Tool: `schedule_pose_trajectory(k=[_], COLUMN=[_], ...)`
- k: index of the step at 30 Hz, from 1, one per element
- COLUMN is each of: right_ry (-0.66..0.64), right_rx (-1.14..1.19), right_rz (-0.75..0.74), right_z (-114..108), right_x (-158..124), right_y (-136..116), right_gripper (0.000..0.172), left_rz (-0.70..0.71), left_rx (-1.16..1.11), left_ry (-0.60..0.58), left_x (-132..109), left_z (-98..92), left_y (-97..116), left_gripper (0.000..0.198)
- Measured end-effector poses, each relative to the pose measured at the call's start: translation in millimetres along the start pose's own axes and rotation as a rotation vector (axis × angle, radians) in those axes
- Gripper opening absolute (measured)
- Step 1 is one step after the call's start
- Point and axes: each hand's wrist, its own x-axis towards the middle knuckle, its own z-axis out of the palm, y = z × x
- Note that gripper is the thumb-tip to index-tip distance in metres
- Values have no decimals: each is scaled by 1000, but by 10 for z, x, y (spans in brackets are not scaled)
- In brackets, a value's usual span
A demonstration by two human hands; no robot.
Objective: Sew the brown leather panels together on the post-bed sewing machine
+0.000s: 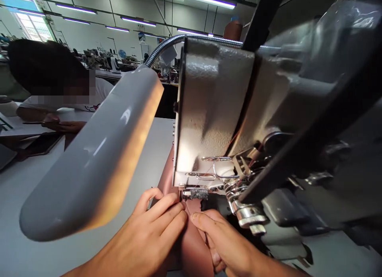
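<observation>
Under the head of a sewing machine lies a piece of reddish-brown leather, with a thin seam line running toward the presser foot. My left hand rests on the leather just left of the foot, its fingers bent and pressed together against the material. To the right, my right hand pinches the leather's edge between thumb and fingers, some of which are hidden beneath it. A reddish thread runs down the machine's front. The needle tip cannot be made out.
A bright grey lamp on a flexible metal neck hangs close at the left. Metal thread guides and a knob jut out near my right hand. Across the white table a person leans over, holding something flat.
</observation>
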Motion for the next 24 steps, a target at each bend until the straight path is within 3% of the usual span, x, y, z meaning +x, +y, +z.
schedule_pose_trajectory(k=[5,12,18,24], right_ry=[122,125,7,-74], right_rx=[41,202,357,428], right_rz=[147,21,55,-28], right_z=[161,134,230,283], right_x=[13,125,152,108], right_y=[-38,247,259,223], right_gripper=[59,69,72,71], left_rz=[-59,-25,160,218], left_rx=[-54,28,138,20], left_ry=[-75,-93,-46,0], left_x=[-100,-376,-545,-435], left_z=[-3,88,200,115], left_y=[23,53,32,-45], left_gripper=[22,26,38,42])
